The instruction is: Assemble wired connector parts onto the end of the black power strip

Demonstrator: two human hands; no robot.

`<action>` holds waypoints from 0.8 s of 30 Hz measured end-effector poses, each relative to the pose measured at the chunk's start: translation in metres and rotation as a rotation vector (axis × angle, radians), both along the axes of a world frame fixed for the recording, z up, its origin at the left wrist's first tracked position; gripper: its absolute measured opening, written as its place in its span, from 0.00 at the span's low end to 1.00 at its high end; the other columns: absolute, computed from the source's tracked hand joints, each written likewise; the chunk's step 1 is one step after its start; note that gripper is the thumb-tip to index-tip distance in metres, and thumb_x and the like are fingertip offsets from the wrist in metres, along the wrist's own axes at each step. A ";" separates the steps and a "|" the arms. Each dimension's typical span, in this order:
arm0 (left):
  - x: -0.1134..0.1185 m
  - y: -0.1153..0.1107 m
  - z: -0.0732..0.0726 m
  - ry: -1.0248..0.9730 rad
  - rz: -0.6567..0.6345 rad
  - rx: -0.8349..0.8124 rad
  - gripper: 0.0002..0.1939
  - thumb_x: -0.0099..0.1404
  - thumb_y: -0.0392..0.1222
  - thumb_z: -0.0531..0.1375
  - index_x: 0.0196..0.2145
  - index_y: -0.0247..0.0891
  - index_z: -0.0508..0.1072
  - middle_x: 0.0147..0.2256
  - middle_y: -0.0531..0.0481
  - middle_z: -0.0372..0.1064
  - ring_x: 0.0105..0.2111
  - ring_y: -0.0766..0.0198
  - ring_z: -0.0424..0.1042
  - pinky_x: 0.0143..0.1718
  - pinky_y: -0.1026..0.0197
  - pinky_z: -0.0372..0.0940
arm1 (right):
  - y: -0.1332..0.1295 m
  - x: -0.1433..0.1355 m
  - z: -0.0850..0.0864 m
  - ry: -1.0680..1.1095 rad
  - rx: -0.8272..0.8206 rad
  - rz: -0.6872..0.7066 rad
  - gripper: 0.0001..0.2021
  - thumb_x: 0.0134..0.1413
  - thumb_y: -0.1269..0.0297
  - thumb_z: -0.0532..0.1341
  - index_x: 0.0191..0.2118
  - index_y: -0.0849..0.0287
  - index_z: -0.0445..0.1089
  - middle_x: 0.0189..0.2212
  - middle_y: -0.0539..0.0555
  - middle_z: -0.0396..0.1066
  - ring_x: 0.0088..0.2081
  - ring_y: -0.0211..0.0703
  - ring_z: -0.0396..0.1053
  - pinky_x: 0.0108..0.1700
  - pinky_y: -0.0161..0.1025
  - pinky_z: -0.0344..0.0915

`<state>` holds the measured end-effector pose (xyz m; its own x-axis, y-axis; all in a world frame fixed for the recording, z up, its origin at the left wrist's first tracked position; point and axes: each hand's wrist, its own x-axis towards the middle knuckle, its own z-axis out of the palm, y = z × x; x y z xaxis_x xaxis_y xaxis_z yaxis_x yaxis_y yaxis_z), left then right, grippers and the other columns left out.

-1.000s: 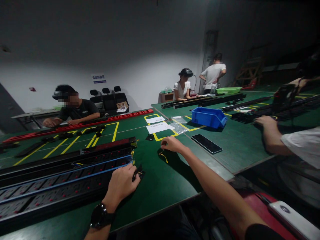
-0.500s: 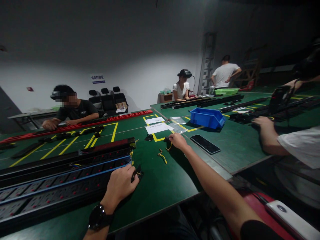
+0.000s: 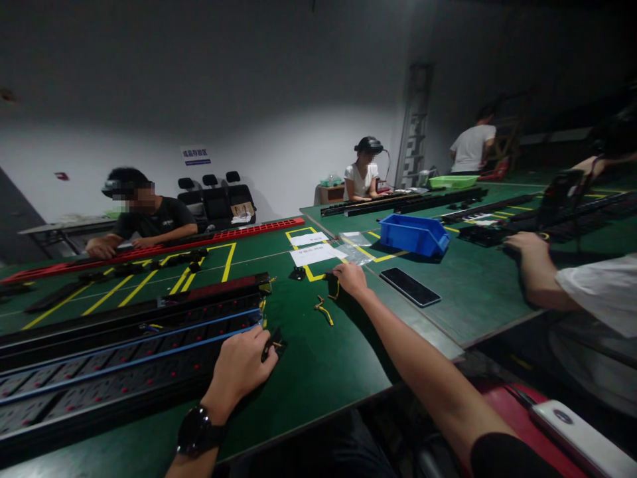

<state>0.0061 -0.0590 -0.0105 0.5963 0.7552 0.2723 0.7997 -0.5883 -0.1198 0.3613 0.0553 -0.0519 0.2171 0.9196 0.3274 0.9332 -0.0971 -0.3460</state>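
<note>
My left hand [image 3: 245, 364], with a black watch on its wrist, is closed around a small black part [image 3: 273, 344] at the right end of the long black strips with red dots [image 3: 149, 378]. What exactly the part is, I cannot make out. Farther out, my right hand [image 3: 352, 280] pinches a small dark piece [image 3: 330, 275] with a short yellow wire [image 3: 336, 292] hanging from it. Just left of that wire a loose yellow wire [image 3: 326, 313] lies on the green table [image 3: 318, 372]. Another small black part [image 3: 298, 273] sits beyond it.
A blue bin [image 3: 413, 235] and a phone [image 3: 411, 286] are right of my right hand. White paper sheets [image 3: 317, 255] lie beyond it. A long red rail [image 3: 259, 230] crosses the far left. Co-workers sit around the tables; a co-worker's hand [image 3: 530, 245] is at the right.
My right hand has shifted very slightly to the left with the dark piece. My left hand stays in place. The standing person in the background has moved right.
</note>
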 end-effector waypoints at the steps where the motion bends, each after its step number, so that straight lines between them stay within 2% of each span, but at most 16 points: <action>1: 0.000 0.000 0.000 0.000 -0.002 0.000 0.11 0.69 0.43 0.54 0.34 0.39 0.74 0.35 0.46 0.74 0.32 0.59 0.72 0.34 0.58 0.62 | 0.001 0.000 0.000 0.002 0.009 -0.007 0.14 0.67 0.64 0.57 0.45 0.57 0.81 0.42 0.62 0.79 0.47 0.54 0.70 0.48 0.42 0.61; 3: 0.000 0.000 -0.001 0.000 -0.004 -0.001 0.11 0.69 0.43 0.53 0.34 0.39 0.73 0.35 0.46 0.73 0.32 0.58 0.72 0.33 0.58 0.61 | 0.001 0.000 -0.001 -0.003 0.016 0.004 0.13 0.66 0.61 0.59 0.48 0.56 0.80 0.45 0.61 0.78 0.48 0.54 0.69 0.49 0.42 0.62; 6: 0.000 0.001 -0.002 -0.010 -0.007 -0.002 0.10 0.69 0.43 0.54 0.34 0.39 0.73 0.35 0.46 0.73 0.33 0.57 0.72 0.33 0.57 0.61 | -0.001 0.002 -0.003 -0.005 -0.032 0.059 0.19 0.61 0.55 0.65 0.55 0.55 0.76 0.51 0.61 0.76 0.51 0.57 0.68 0.49 0.44 0.62; 12: 0.000 0.001 -0.001 -0.007 -0.006 -0.008 0.10 0.69 0.42 0.54 0.34 0.39 0.73 0.35 0.46 0.73 0.33 0.58 0.72 0.34 0.58 0.60 | -0.004 0.001 -0.001 -0.025 -0.039 0.061 0.16 0.64 0.57 0.62 0.52 0.56 0.78 0.46 0.64 0.78 0.50 0.58 0.69 0.49 0.46 0.60; 16: 0.000 0.000 0.000 -0.005 -0.001 -0.020 0.10 0.69 0.43 0.54 0.35 0.39 0.73 0.36 0.46 0.73 0.33 0.58 0.72 0.34 0.58 0.60 | -0.003 0.001 0.002 -0.027 -0.017 -0.035 0.17 0.70 0.57 0.55 0.50 0.60 0.78 0.44 0.67 0.78 0.48 0.56 0.71 0.47 0.44 0.60; 19: 0.000 0.000 0.000 0.001 0.002 -0.020 0.10 0.69 0.42 0.53 0.35 0.39 0.73 0.36 0.46 0.74 0.34 0.58 0.72 0.34 0.58 0.60 | -0.004 0.008 0.005 0.029 -0.006 -0.134 0.20 0.72 0.57 0.51 0.54 0.61 0.76 0.47 0.67 0.77 0.47 0.54 0.71 0.46 0.42 0.60; 24: 0.000 0.000 0.000 0.014 0.009 -0.018 0.10 0.69 0.42 0.53 0.33 0.40 0.73 0.35 0.47 0.74 0.33 0.57 0.72 0.34 0.57 0.60 | -0.014 0.025 0.005 0.048 -0.068 -0.247 0.20 0.73 0.57 0.51 0.55 0.61 0.75 0.49 0.66 0.76 0.50 0.53 0.70 0.45 0.41 0.59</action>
<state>0.0063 -0.0594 -0.0103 0.5933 0.7650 0.2506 0.8032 -0.5835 -0.1201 0.3860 0.0413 -0.0467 0.4514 0.8565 0.2503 0.8610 -0.3444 -0.3742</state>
